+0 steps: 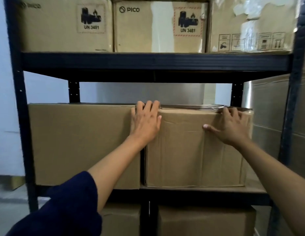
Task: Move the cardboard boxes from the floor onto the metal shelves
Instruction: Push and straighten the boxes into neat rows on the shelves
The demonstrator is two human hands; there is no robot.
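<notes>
- The right box [196,147] stands on the middle level of the metal shelf [157,63], touching the left box [83,143].
- The left hand [145,123] lies flat on its upper left corner and the right hand [231,126] on its upper right. The fingers of both are straight and reach over the top edge, gripping nothing.
- Risk: an uneven push may turn the box, so that it catches on its neighbour or on the right post.
- Count: two boxes on this level, three boxes above, two below, two hands.
</notes>
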